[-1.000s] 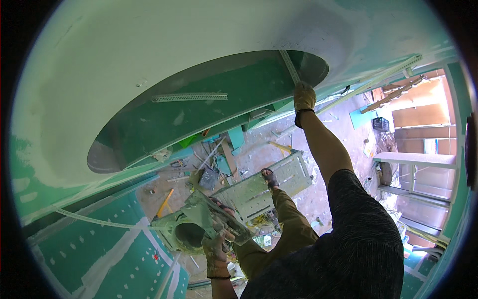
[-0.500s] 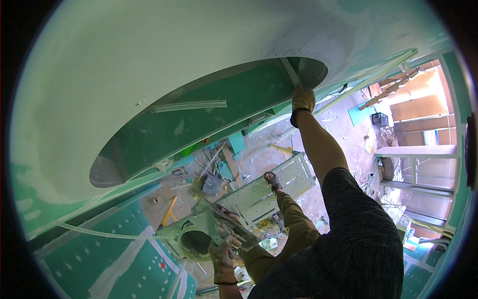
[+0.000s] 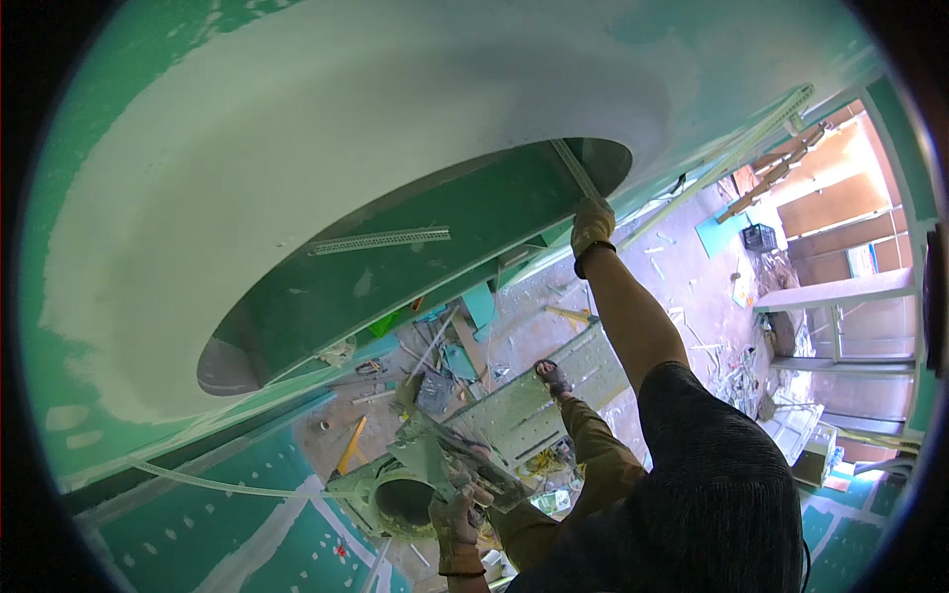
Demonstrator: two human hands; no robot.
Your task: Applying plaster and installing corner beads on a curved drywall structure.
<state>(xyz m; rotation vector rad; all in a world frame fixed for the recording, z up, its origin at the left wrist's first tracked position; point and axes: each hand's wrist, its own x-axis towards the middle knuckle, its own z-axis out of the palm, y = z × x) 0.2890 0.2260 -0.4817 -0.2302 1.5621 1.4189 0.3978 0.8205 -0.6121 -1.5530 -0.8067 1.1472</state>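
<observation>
My gloved right hand (image 3: 593, 225) is closed around the lower edge of a long oval opening (image 3: 326, 308) in the pale, plastered surface above. A white perforated strip (image 3: 573, 168) inside the opening ends at its fingers. Low in the middle, my gloved left hand (image 3: 455, 526) is closed on a putty-smeared flat plate (image 3: 506, 482). A broad greenish blade (image 3: 423, 453) rises beside that plate; part of both is hidden by the fingers. Just left of this hand stands a round-mouthed bucket (image 3: 403, 504).
Under me, a slotted, putty-spattered platform (image 3: 583, 371) carries my foot (image 3: 552, 376). Offcuts and debris litter the floor below. Another perforated strip (image 3: 381, 239) lies within the opening. A black crate (image 3: 759, 237) stands far right. Green boards (image 3: 188, 529) fill the lower left.
The view has shifted, so the opening and my right hand appear slightly lower. My right hand keeps its hold on the edge. My left hand still holds the plate.
</observation>
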